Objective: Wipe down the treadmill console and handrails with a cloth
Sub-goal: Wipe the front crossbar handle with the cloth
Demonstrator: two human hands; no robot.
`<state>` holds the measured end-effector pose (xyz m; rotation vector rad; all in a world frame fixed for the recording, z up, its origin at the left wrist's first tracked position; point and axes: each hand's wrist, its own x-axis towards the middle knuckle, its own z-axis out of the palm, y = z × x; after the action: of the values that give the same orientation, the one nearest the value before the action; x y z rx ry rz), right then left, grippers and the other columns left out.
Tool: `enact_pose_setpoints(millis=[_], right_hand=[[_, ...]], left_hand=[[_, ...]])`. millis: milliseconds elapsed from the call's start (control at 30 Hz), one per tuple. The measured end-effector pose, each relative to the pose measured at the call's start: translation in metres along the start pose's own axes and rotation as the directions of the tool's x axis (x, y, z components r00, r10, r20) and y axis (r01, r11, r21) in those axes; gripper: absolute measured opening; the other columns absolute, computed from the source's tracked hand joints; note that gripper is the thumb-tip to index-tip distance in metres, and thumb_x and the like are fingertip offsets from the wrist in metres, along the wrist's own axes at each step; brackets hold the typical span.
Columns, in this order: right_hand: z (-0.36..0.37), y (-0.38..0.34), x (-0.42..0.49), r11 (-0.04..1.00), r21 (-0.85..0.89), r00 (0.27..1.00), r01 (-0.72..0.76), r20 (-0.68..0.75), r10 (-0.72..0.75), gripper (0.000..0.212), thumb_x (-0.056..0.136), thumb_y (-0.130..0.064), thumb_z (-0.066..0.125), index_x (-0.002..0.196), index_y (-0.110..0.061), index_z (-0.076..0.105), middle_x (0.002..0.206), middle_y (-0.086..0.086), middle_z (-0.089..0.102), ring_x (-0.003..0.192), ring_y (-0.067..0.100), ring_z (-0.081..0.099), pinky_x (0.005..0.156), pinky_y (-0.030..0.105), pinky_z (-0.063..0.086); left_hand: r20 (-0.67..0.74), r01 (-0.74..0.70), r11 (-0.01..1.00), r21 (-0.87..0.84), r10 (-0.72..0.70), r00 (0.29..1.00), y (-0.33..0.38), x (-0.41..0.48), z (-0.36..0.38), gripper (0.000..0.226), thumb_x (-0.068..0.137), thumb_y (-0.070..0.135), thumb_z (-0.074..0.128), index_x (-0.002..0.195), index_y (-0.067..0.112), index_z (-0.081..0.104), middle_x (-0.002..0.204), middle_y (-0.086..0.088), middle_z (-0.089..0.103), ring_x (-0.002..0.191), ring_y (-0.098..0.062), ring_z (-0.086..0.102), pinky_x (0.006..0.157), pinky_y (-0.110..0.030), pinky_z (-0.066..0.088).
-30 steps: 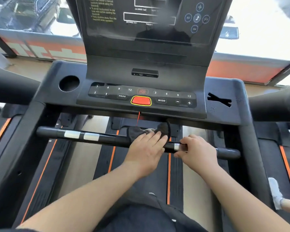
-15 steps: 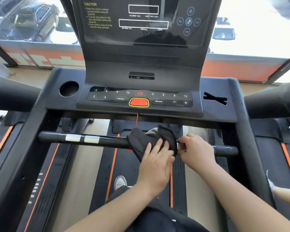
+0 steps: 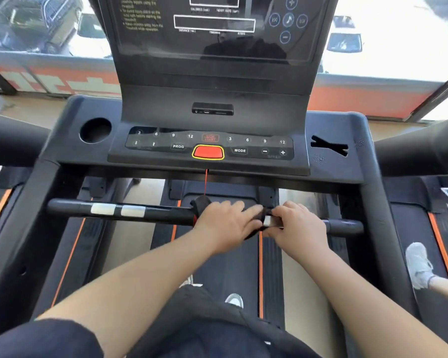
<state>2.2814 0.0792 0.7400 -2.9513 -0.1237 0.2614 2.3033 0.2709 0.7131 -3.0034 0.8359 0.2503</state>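
A black front handrail bar (image 3: 166,213) with silver sensor patches runs across below the treadmill console (image 3: 212,148). My left hand (image 3: 223,223) lies over the middle of the bar and holds a dark cloth (image 3: 201,202) wrapped round it. Cloth edges show at the hand's left and under its fingertips. My right hand (image 3: 299,227) grips the same bar just to the right, its fingers curled beside a silver patch (image 3: 268,222). The two hands nearly touch.
A red safety cord (image 3: 206,182) hangs from the console's red stop button (image 3: 208,152) down to the bar. Thick side handrails (image 3: 8,140) (image 3: 424,148) reach out left and right. Another person's white shoe (image 3: 419,264) rests on the neighbouring belt at right.
My left hand has drawn the cloth back onto the bar and slid it right, closing up to my right hand. The right hand has kept its hold on the bar.
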Motion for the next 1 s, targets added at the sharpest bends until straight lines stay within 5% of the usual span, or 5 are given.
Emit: enact_pose_setpoints(millis=[200,367,667,833,1000], right_hand=[[-0.002,-0.001,0.0,1.0,0.019,1.0,-0.008,0.019,0.008,0.036,0.081,-0.056,0.073,0.102,-0.028,0.066,0.099,-0.008,0.057,0.101,0.017,0.055,0.07,0.032,0.039],[0.001,-0.001,-0.004,1.0,0.003,1.0,-0.012,-0.027,0.012,0.035,0.081,-0.054,0.072,0.103,-0.028,0.067,0.098,-0.009,0.058,0.1,0.018,0.057,0.068,0.031,0.036],[-0.014,0.021,-0.01,0.995,0.096,0.999,0.033,0.022,-0.035,0.069,0.074,-0.052,0.082,0.135,-0.027,0.06,0.13,-0.012,0.061,0.124,0.017,0.054,0.095,0.035,0.049],[-0.007,0.064,-0.018,0.995,-0.077,0.996,-0.057,-0.079,0.051,0.047,0.066,-0.054,0.086,0.102,-0.027,0.073,0.093,-0.008,0.06,0.093,0.021,0.059,0.066,0.029,0.041],[-0.006,0.067,-0.012,0.996,-0.057,0.996,-0.067,-0.066,0.063,0.04,0.067,-0.058,0.083,0.095,-0.033,0.071,0.088,-0.013,0.056,0.09,0.014,0.053,0.064,0.029,0.036]], left_hand=[[0.035,0.254,0.957,-0.138,-0.251,0.967,0.017,0.018,-0.014,0.04,0.108,0.039,0.025,0.103,0.023,0.061,0.099,-0.004,0.071,0.088,-0.035,0.066,0.066,-0.039,0.035],[-0.194,0.086,0.983,-0.165,-0.118,0.974,0.025,-0.041,0.028,0.043,0.102,0.033,0.045,0.143,0.02,0.052,0.129,-0.004,0.059,0.116,-0.032,0.053,0.107,-0.05,0.04],[0.058,0.184,0.981,-0.065,-0.181,0.982,0.022,0.025,-0.015,0.029,0.106,0.031,0.032,0.112,0.021,0.058,0.108,-0.004,0.069,0.094,-0.037,0.066,0.07,-0.042,0.042],[-0.178,0.031,0.988,-0.154,-0.058,0.982,0.042,-0.034,0.032,0.046,0.105,0.035,0.042,0.147,0.019,0.05,0.146,-0.002,0.056,0.127,-0.034,0.049,0.111,-0.053,0.038],[0.037,0.01,0.999,-0.039,-0.009,0.999,0.039,0.034,-0.011,0.033,0.108,0.033,0.028,0.128,0.024,0.052,0.116,-0.004,0.068,0.099,-0.035,0.065,0.071,-0.042,0.043]])
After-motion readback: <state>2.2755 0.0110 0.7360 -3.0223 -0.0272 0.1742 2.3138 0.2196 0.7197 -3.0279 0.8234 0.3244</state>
